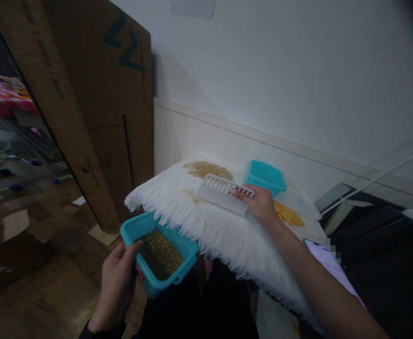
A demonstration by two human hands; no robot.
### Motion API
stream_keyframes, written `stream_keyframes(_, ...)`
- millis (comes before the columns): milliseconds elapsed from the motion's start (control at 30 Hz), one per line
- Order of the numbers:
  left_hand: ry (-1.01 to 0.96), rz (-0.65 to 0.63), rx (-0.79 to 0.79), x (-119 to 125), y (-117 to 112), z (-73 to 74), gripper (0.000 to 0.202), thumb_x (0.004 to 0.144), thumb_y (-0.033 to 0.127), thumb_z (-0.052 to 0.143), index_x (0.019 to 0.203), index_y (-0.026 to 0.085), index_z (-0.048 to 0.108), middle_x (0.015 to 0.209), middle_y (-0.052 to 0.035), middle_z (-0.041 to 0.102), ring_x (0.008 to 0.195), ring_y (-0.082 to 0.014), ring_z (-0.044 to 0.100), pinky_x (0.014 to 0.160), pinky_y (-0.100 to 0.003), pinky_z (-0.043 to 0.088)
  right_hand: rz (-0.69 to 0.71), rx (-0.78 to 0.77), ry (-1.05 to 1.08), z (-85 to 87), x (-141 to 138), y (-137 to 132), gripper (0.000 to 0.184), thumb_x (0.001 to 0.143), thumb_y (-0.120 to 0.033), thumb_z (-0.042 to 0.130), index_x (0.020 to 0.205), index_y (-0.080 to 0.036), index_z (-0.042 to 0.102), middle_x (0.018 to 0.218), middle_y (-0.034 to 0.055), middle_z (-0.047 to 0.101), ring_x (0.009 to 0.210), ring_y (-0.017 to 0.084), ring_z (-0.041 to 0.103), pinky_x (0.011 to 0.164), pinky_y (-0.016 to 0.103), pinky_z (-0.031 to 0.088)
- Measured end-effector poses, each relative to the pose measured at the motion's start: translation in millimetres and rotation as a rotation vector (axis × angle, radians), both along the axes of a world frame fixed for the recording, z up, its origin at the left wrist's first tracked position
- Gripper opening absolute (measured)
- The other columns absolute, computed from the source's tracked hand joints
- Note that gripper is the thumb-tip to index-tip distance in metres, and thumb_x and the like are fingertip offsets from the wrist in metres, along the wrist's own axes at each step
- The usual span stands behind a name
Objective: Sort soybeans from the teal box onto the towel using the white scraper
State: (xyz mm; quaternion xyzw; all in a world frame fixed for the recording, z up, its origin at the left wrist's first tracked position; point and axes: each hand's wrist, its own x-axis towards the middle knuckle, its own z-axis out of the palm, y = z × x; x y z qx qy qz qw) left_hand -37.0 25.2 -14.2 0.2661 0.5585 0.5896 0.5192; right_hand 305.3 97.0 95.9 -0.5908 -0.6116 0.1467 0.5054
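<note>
1. Now, in the head view, your left hand (116,282) clamps the teal box (159,254) of green beans (159,256) below the white cloth's (206,226) fringed edge.
2. Your right hand (261,205) pinches the white slotted scraper (224,193) on that cloth, near the yellow beans (208,169).

- Tub (146,230): teal plastic, smooth, slight sheen.
- Scraper (220,194): white plastic, matt, slotted.
- Towel (206,226): white cloth, rough weave, fringed.
- Box (97,94): brown cardboard, matt.
- Floor (33,263): wood, glossy.
</note>
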Motion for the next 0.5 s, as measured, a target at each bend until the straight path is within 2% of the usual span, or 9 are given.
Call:
stream_keyframes(133, -0.02, -0.006, -0.008, 3, -2, -4.6, 0.036, 0.062, 0.047, 0.083, 0.062, 0.023, 0.056, 0.034, 0.0081, 0.047, 0.026, -0.0124, 0.042, 0.03, -0.023, 0.032, 0.024, -0.021, -0.016, 0.8, -5, -13, 0.043, 0.067, -0.059, 0.083, 0.079, -0.018, 0.082, 0.068, 0.005, 0.075, 0.06, 0.019, 0.061, 0.056, 0.029, 0.044)
stream_keyframes(367, -0.02, -0.02, -0.005, 9, -5, 5.0, 0.037, 0.06, 0.049, 0.082, 0.059, 0.023, 0.055, 0.033, 0.0074, 0.046, 0.025, -0.0124, 0.041, 0.029, -0.024, 0.031, 0.014, -0.024, 0.018, 0.3, -5, -25, 0.045, 0.067, -0.06, 0.083, 0.081, -0.018, 0.083, 0.067, 0.0052, 0.075, 0.058, 0.019, 0.06, 0.055, 0.028, 0.042)
stream_keyframes(500, -0.032, -0.009, -0.003, 10, -6, 3.2, 0.035, 0.06, 0.046, 0.082, 0.06, 0.023, 0.056, 0.034, 0.008, 0.046, 0.026, -0.0122, 0.041, 0.03, -0.024, 0.032, 0.006, -0.029, 0.014, -0.6, -5, -27, 0.041, 0.067, -0.058, 0.083, 0.079, -0.018, 0.083, 0.065, 0.0045, 0.074, 0.057, 0.018, 0.058, 0.054, 0.028, 0.041)
